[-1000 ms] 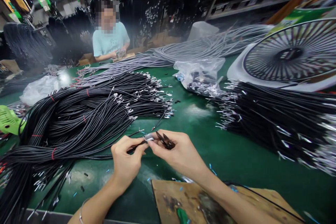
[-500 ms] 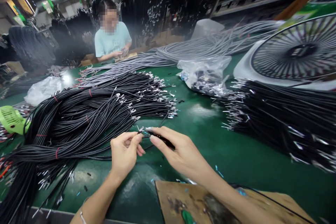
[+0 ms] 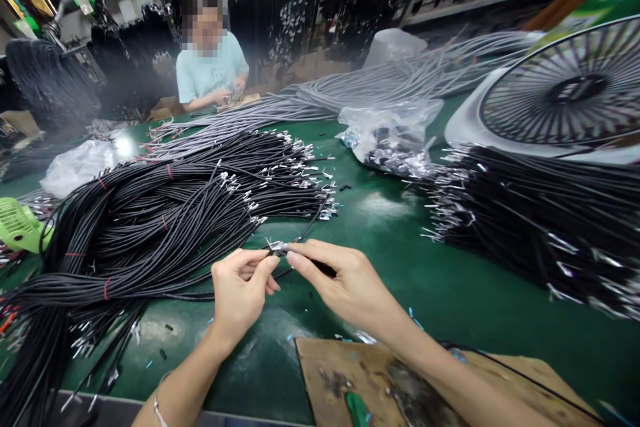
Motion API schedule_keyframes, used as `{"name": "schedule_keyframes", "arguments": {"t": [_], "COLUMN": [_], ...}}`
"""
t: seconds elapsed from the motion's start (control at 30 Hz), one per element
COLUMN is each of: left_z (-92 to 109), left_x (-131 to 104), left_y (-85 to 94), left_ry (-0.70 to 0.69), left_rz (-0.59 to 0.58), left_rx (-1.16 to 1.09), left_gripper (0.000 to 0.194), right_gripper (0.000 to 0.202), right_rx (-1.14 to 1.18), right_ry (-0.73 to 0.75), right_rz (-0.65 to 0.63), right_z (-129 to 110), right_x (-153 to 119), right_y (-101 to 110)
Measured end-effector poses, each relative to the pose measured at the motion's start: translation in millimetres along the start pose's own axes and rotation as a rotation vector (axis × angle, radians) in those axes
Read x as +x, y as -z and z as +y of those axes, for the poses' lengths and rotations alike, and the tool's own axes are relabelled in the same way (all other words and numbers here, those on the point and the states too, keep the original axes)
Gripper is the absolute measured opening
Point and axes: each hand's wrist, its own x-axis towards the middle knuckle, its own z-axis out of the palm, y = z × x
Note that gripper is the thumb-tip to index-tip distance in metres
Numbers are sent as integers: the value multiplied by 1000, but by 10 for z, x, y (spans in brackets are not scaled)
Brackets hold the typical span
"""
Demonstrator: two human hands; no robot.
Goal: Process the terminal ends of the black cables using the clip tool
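Observation:
My left hand (image 3: 245,283) is closed in a pinch on the end of a black cable, just over the green table. Meeting it fingertip to fingertip, my right hand (image 3: 343,280) is pinched at a small silvery piece (image 3: 279,248) at that cable end. Thin bare strands stick up beside this piece. Something dark lies under the right fingers, mostly hidden by them. Left of and behind my hands lies a large bundle of black cables (image 3: 165,213), tied with red bands, with white and silvery stripped ends pointing right.
A wooden board (image 3: 340,380) with a green-handled item lies at the front edge. More black cables (image 3: 540,213) are heaped at right below a fan (image 3: 575,90). A clear plastic bag (image 3: 390,137) and grey cables (image 3: 340,90) lie farther back. A co-worker (image 3: 213,73) sits across the table.
The fingertips of my two hands have come closer together. The silvery piece shows more plainly between them. The view has shifted slightly.

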Motion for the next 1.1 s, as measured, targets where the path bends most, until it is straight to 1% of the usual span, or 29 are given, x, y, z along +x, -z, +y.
{"name": "schedule_keyframes", "arguments": {"t": [0.3, 0.53, 0.63, 0.73, 0.83, 0.9, 0.97, 1.0, 1.03, 1.1], "left_z": [-40, -110, -87, -27, 31, 49, 41, 29, 14, -13], "left_x": [-28, -61, -55, -17, 30, 45, 36, 23, 7, -23], "left_y": [-18, -51, -34, 19, 73, 84, 66, 49, 32, 9], "left_ry": [-61, -88, -76, -43, 64, 130, 158, 144, 113, 16], "left_rz": [64, 129, 93, -5, -130, -155, -104, -66, -36, -11], "left_rx": [21, 28, 71, 97, 40, -6, -37, -45, -41, 8], "left_gripper": [6, 6, 9, 16, 22, 21, 15, 12, 9, 3], "right_gripper": [36, 29, 28, 28, 29, 30, 31, 33, 34, 39], "right_rx": [114, 21, -1, 0, 16, 43, 76, 86, 89, 75], "right_ry": [-45, -41, -54, -56, -60, -85, -125, -138, -137, -83], "right_rz": [-81, -36, -7, 9, 0, 5, 21, 25, 25, 23], "right_z": [-14, 7, 13, 14, 22, 28, 25, 18, 7, -22], "right_x": [15, -5, -14, -19, -15, -4, 11, 17, 23, 27], "right_y": [29, 13, 8, 3, 5, 13, 20, 21, 19, 8]}}
